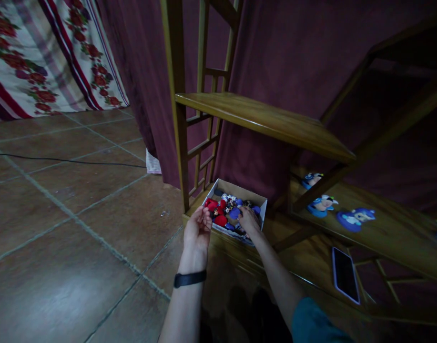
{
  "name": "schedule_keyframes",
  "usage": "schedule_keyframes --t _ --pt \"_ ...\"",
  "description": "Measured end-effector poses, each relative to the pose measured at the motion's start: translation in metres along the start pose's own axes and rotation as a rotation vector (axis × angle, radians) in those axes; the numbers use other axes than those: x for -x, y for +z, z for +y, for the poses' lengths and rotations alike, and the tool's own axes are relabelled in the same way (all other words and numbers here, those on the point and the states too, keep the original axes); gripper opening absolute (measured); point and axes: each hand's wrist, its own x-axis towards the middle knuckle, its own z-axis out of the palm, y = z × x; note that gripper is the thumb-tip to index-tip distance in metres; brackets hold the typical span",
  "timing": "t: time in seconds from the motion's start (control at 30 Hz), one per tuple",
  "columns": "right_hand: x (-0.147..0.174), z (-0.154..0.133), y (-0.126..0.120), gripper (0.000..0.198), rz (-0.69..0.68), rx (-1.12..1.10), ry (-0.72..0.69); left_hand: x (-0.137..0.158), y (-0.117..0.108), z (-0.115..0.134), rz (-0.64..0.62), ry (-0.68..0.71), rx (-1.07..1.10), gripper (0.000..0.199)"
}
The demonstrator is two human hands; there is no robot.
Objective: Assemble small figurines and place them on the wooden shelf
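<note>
A shallow white cardboard box stands on the bottom shelf, filled with small toy figurines in red, blue, black and white. My right hand reaches into it, its fingers closed at the edge of a figurine with a round blue base. The fingertips are partly hidden in the dim light. At the box's front left corner my left hand is turned palm up with loosely bent fingers and nothing visible in it. Red figurines lie just beyond its fingertips. A black band circles the left wrist.
The wooden shelf unit has an upper board above the box and a lattice side. Several blue-based figurines stand on a shelf at right. A phone lies below them. A black cable crosses the tiled floor.
</note>
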Motion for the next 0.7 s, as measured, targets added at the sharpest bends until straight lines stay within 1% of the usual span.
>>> schedule_keyframes --t 0.13,0.23,0.33,0.5,0.57,0.7 --pt "0.006 0.008 0.000 0.031 -0.051 0.009 0.028 0.001 0.003 -0.002 0.012 -0.017 0.015 0.014" --pt "0.008 0.009 0.001 0.030 -0.085 0.019 0.040 0.002 0.005 -0.004 0.027 -0.035 0.025 0.014" --pt "0.006 0.006 0.001 0.031 -0.075 0.038 0.030 0.001 0.005 -0.004 0.017 -0.036 0.037 0.014" --pt "0.001 -0.005 0.002 0.036 0.013 0.147 -0.016 0.001 0.004 -0.002 -0.013 -0.031 0.040 0.014" --pt "-0.001 -0.009 0.004 0.038 0.002 0.175 -0.024 0.001 0.004 -0.001 -0.011 -0.026 0.039 0.014" --pt "-0.005 -0.015 0.008 0.038 -0.030 0.170 0.006 0.002 0.004 0.001 0.018 -0.013 0.040 0.014"
